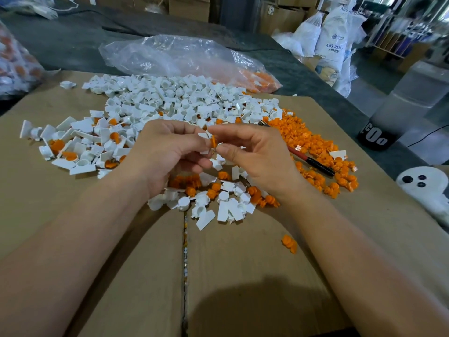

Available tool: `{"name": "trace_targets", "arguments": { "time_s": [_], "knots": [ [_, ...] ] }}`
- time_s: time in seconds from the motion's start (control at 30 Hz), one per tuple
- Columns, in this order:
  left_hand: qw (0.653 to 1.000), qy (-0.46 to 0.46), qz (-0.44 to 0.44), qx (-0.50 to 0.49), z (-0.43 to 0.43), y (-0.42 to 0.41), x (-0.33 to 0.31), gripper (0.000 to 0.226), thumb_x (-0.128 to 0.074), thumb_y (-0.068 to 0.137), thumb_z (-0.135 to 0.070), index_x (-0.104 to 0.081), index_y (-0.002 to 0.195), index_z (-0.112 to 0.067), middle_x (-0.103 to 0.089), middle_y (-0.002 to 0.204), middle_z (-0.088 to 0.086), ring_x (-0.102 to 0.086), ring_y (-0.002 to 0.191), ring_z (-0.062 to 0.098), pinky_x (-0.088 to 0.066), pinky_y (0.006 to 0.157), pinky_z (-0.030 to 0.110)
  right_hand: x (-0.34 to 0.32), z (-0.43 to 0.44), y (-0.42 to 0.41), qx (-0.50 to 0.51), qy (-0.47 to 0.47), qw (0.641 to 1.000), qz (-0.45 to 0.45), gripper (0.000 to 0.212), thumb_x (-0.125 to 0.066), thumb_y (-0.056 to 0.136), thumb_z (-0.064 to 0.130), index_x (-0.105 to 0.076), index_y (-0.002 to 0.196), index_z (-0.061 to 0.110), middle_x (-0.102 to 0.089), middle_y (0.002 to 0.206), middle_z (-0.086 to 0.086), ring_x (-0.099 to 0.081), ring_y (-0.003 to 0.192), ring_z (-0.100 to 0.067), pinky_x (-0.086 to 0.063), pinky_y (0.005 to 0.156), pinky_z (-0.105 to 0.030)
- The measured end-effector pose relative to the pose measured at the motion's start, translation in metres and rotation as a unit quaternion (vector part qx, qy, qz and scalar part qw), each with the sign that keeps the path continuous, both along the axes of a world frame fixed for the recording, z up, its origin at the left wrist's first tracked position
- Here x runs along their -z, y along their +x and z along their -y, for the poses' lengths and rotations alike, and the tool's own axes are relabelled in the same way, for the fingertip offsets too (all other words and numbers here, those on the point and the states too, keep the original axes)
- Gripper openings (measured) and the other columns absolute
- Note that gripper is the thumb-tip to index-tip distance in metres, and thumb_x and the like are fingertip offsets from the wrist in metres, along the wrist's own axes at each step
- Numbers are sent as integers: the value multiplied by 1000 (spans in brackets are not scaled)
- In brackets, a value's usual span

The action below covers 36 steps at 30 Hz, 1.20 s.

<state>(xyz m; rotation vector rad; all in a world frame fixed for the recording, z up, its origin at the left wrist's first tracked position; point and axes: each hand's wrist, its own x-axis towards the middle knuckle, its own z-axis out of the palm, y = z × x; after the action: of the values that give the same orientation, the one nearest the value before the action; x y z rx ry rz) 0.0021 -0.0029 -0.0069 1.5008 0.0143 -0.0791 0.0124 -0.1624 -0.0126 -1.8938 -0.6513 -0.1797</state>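
Note:
My left hand [167,154] holds a small white plastic piece [203,136] between curled fingers and thumb. My right hand [252,154] pinches a small orange plug [213,141] right against that white piece. Both hands hover above the flattened cardboard [121,251]. A large heap of white pieces [170,98] lies behind the hands. A heap of orange plugs [313,147] spreads to the right. White pieces with orange plugs fitted [70,147] lie at the left.
A clear plastic bag [179,57] with orange plugs lies behind the heaps. A red-and-black tool [313,161] rests among the orange plugs. A loose orange plug [290,243] lies near my right forearm. A white object with dark knobs [422,183] sits at the right edge.

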Motion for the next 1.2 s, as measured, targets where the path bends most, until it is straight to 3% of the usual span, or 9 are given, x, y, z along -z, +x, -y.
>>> {"name": "trace_targets", "arguments": {
  "time_s": [0.3, 0.53, 0.8, 0.97, 1.2],
  "knots": [
    [999, -14, -17, 31, 0, -1, 0, 5, -66, 69, 0, -63, 73, -3, -64, 53, 6, -60, 43, 11, -47, 40, 16, 1, 0, -1, -22, 44, 998, -27, 35, -66, 77, -1, -63, 100, 25, -66, 84, 11, -65, 79, -1, -51, 74, -17],
    [999, -6, 6, 33, 2, -4, -1, 25, -68, 54, -13, -64, 77, -4, -67, 58, 7, -64, 48, 12, -50, 44, 17, -1, 3, -1, -7, 59, 997, -40, 33, -70, 74, -1, -64, 103, 14, -66, 80, 10, -66, 77, -2, -52, 73, -17],
    [999, 7, -3, 36, 1, -6, -3, 21, -68, 56, -11, -64, 75, -5, -68, 58, 7, -66, 50, 12, -51, 45, 18, -2, 1, -2, -1, 50, 998, -46, 35, -69, 74, -3, -62, 106, 11, -65, 79, 7, -64, 75, 0, -52, 74, -17],
    [999, 36, -17, 14, 0, -6, -5, 9, -66, 75, 4, -61, 72, -4, -65, 52, 6, -64, 46, 14, -49, 41, 18, -2, -2, -2, -2, 43, 998, -43, 34, -70, 74, -1, -63, 103, 14, -65, 79, 9, -64, 74, 0, -52, 75, -17],
    [999, 15, -23, 18, 0, -5, -5, 12, -62, 76, 7, -60, 71, -3, -64, 51, 7, -63, 45, 14, -49, 41, 18, -3, 0, -2, -26, 40, 998, -50, 38, -71, 72, -4, -64, 98, 22, -66, 81, 10, -66, 78, -4, -53, 75, -20]
  ]
}}
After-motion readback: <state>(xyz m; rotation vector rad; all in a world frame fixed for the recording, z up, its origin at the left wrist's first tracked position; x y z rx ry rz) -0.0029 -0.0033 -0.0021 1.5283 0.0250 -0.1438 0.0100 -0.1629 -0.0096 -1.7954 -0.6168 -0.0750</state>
